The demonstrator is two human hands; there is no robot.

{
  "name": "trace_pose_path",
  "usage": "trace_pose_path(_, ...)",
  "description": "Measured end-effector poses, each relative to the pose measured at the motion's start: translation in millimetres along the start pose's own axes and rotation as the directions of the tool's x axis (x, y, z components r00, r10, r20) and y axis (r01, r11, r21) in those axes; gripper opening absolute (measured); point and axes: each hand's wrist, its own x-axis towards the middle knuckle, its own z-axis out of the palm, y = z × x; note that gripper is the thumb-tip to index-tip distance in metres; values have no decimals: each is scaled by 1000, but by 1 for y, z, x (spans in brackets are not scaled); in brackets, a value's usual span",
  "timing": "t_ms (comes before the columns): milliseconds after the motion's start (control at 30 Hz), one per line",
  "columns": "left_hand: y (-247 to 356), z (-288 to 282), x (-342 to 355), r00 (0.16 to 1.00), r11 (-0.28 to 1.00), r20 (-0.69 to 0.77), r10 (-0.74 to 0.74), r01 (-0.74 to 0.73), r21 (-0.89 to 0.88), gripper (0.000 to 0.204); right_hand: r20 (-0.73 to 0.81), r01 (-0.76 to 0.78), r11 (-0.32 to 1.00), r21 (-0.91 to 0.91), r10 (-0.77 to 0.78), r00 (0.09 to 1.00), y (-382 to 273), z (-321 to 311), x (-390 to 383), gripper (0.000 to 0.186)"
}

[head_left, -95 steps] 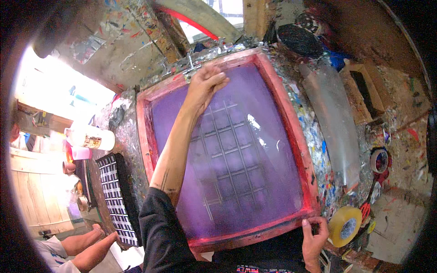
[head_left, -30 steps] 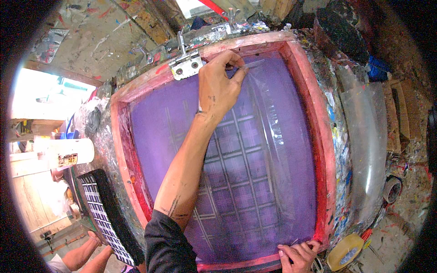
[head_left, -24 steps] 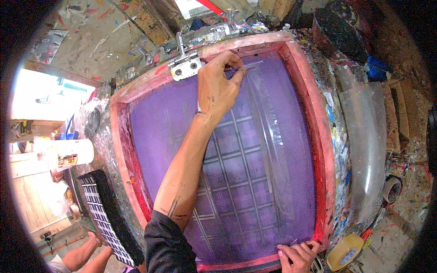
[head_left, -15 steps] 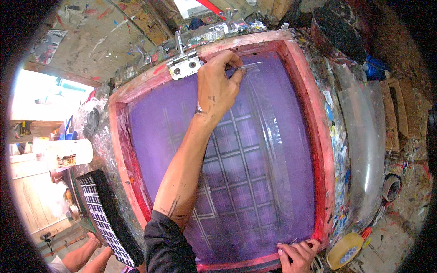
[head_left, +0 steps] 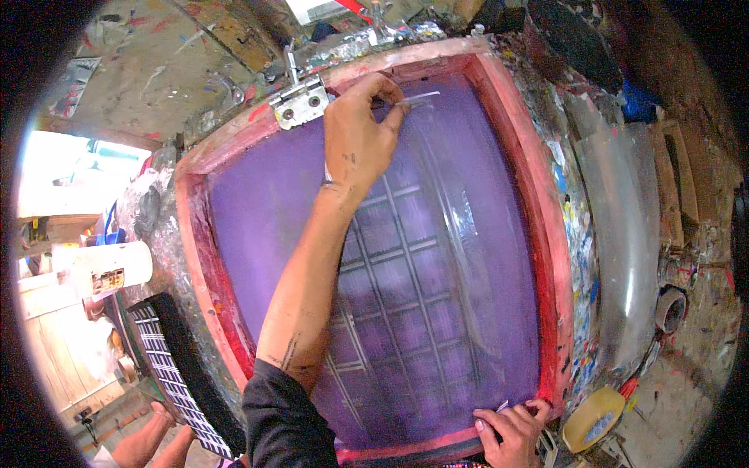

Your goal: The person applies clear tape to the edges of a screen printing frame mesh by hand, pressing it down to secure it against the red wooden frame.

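Note:
A printing screen with purple mesh (head_left: pixel 265 226) and a red wooden frame (head_left: pixel 550 234) fills the middle. A grid pattern shows through the mesh. My left hand (head_left: pixel 359 136) reaches to the far rail and pinches the far end of a clear tape strip (head_left: pixel 460 234). The strip runs down the mesh toward the near right corner. There my right hand (head_left: pixel 511 429) holds its near end against the frame.
A metal hinge (head_left: pixel 300 101) sits on the far rail. A yellowish tape roll (head_left: pixel 593 417) lies at the near right, beside a clear plastic sheet (head_left: pixel 624 234). At the left are a black cloth with a white grid print (head_left: pixel 168 366), a white cylinder (head_left: pixel 101 269) and another person's limbs (head_left: pixel 148 441).
Since the oldest frame my left hand has moved from flat on the mesh to the far rail, pinching the tape. Over the last second both hands barely shift.

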Motion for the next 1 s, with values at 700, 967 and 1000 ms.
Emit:
trace_pose_path(700,-7,4,2,998,992,44,48,-43,-123,5,100,-72,997,24,69,993,8,6,-3,13)
trace_pose_path(967,-4,5,2,999,995,36,28,-24,-99,6,145,-23,999,-23,26,989,11,3,-3,12)
trace_pose_path(1000,-4,5,2,999,995,37,21,-17,-96,6,135,-22,1000,-14,24,991,11,3,-3,12)
